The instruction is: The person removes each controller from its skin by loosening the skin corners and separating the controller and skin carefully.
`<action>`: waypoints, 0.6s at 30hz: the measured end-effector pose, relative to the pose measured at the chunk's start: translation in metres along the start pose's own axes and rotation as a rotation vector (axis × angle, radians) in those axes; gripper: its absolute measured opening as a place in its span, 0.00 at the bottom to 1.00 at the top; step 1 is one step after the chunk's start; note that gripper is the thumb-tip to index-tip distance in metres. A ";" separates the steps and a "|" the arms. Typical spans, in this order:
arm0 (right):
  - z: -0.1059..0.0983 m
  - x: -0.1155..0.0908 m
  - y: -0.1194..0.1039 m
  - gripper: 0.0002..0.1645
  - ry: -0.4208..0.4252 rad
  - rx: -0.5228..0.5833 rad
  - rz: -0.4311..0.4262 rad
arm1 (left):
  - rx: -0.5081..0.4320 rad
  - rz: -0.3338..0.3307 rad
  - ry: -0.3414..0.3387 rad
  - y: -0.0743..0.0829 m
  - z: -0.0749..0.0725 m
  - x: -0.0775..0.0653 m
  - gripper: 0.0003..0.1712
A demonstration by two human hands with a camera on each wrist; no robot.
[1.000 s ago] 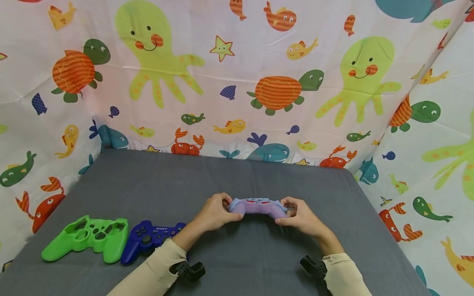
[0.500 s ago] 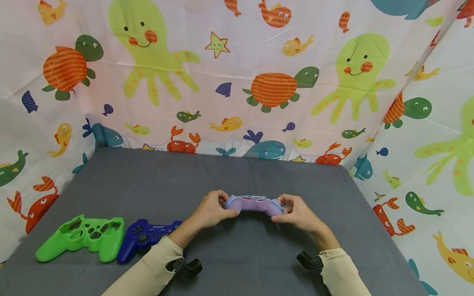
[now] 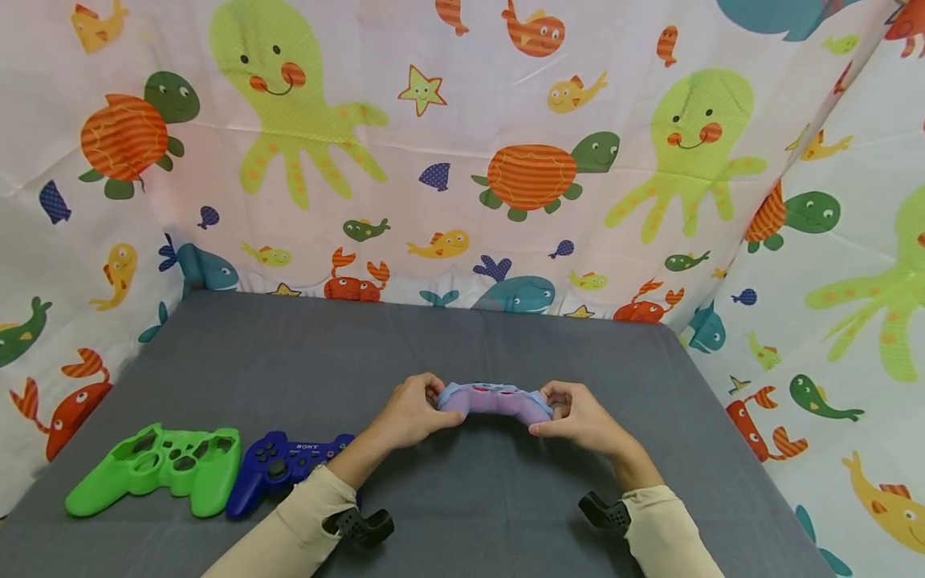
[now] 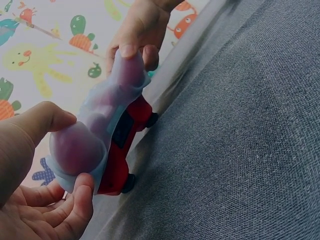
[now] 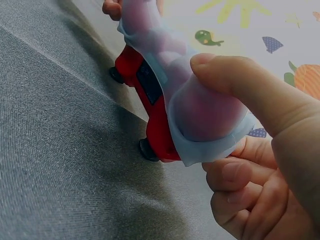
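Both hands hold a red game controller (image 4: 116, 170) in a translucent bluish silicone sleeve (image 3: 499, 401) above the grey cloth. The left hand (image 3: 413, 411) grips one end, thumb on the sleeved handle and fingers curled at the sleeve's edge. At the other end, the right hand (image 3: 584, 415) grips likewise, thumb pressing the sleeve in the right wrist view. The sleeve covers the handles and back; the red front with its two dark thumbsticks (image 5: 147, 150) shows uncovered and faces the cloth. How far the sleeve's rim wraps round at the fingers is partly hidden.
A green silicone controller sleeve (image 3: 165, 475) lies at the left of the grey table (image 3: 325, 345). Beside it is a dark blue game controller (image 3: 253, 482), partly hidden by the left forearm. A curtain (image 3: 448, 120) printed with sea animals stands behind and at the sides.
The head view has shifted slightly, moving the whole scene a little leftward. Both hands keep their grip on the sleeved controller, with hardly any visible movement.
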State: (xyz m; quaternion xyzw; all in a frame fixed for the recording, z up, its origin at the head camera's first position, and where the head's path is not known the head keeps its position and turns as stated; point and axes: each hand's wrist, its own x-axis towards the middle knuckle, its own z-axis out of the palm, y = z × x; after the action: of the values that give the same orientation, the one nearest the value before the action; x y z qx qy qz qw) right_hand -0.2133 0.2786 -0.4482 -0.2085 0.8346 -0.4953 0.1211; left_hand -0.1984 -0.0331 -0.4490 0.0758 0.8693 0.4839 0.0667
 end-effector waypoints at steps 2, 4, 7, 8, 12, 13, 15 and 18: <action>0.000 0.000 0.000 0.21 0.004 0.005 -0.001 | 0.002 -0.001 0.003 0.000 0.000 0.000 0.25; 0.000 0.000 0.000 0.21 0.006 0.006 -0.003 | 0.003 0.002 0.005 0.000 0.000 0.000 0.25; 0.001 -0.001 0.001 0.20 -0.001 0.004 -0.007 | 0.006 -0.002 0.004 -0.001 0.001 0.000 0.25; 0.001 -0.001 0.001 0.20 -0.003 0.001 -0.009 | 0.006 -0.001 0.003 -0.001 0.001 -0.001 0.24; 0.001 -0.001 0.002 0.20 -0.014 0.003 -0.002 | 0.017 0.003 -0.003 -0.001 0.001 -0.002 0.24; 0.001 0.000 0.002 0.20 -0.023 0.008 0.001 | 0.016 0.005 -0.002 -0.001 0.001 -0.002 0.24; 0.001 0.000 0.002 0.21 -0.042 0.015 0.009 | 0.023 0.011 -0.002 -0.001 0.001 -0.002 0.24; 0.001 0.001 0.001 0.21 -0.059 0.021 0.023 | 0.017 0.022 0.010 0.000 0.001 -0.002 0.23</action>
State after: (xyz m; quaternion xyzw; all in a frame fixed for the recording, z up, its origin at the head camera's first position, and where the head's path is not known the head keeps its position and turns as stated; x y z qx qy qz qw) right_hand -0.2140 0.2779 -0.4495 -0.2119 0.8278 -0.4962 0.1535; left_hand -0.1963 -0.0325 -0.4496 0.0835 0.8729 0.4774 0.0563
